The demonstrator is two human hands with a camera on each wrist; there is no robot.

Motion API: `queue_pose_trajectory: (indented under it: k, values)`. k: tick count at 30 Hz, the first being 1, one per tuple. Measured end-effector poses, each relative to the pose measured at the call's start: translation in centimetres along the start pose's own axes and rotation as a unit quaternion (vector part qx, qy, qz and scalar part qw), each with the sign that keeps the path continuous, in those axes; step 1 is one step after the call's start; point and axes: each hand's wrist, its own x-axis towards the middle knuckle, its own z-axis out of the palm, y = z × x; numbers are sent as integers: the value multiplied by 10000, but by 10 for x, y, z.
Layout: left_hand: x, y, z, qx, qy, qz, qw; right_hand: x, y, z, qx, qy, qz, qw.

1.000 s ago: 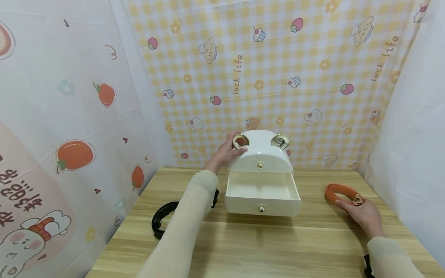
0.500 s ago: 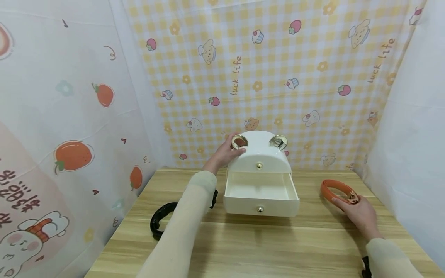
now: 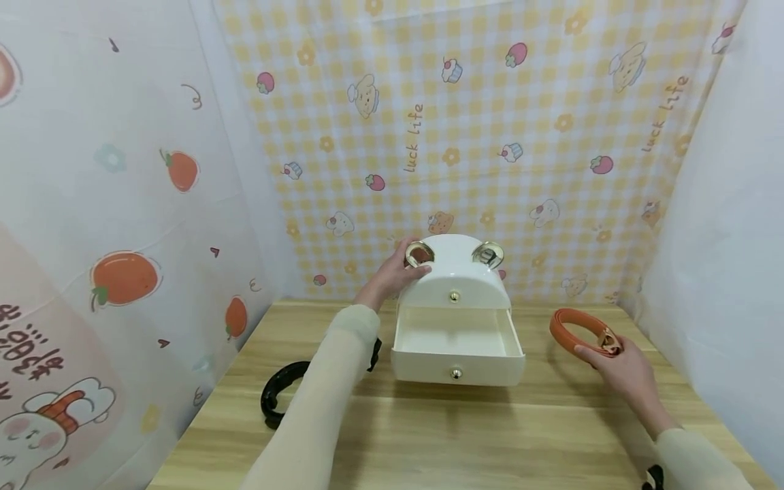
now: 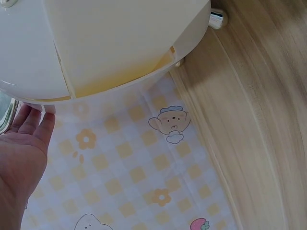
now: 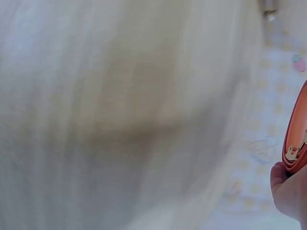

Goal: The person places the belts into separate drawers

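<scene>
lying near the left edge of the desk (image 3: 453, 442), a glossy black coil (image 3: 268, 400) is partly covered by the left sleeve (image 3: 324, 395), so its full shape cannot be told. near the right edge, toward the back right corner, an orange belt (image 3: 559, 333) is clamped by the right hand (image 3: 627, 374), with the thumb laid along its near side beside the gold buckle (image 3: 609, 341); it is probably gripped there so that the roll is not let loose. judging by the shadow below, the belt seems to be held off the desk. it is smooth and leather-like, wound into a rounded loop.

between coil and belt, a white drawer box (image 3: 453, 269) is stood near the back edge, about midway between the corners. its lower drawer (image 3: 422, 371) is slid out toward the near edge, perhaps so that the inside can be reached. by the left hand (image 3: 392, 275) the upper left of the box is clasped, thumb in front and fingers behind, presumably so that it is steadied. the box, apparently hard shiny plastic, is arched on top and fitted with gold ears (image 3: 498, 250), round knobs (image 3: 456, 373) and small gold feet (image 4: 218, 19).

beyond the back edge, a soft yellow-checked cloth (image 3: 520, 102) is hung, lightly creased.
</scene>
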Motion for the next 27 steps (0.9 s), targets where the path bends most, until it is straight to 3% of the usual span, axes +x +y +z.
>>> queue_pose_trajectory:
  k: [5, 11, 27]
  values:
    - [-1, -2, 0, -20, 34, 24, 10000, -3, -22, -10, 171, -64, -216, 9996]
    - [1, -2, 1, -46, 46, 65, 10000, -7, -42, -22, 329, 125, -579, 9977]
    - [-1, -1, 1, -20, 37, -38, 10000, -33, -96, -37, 569, -193, -1254, 9903]
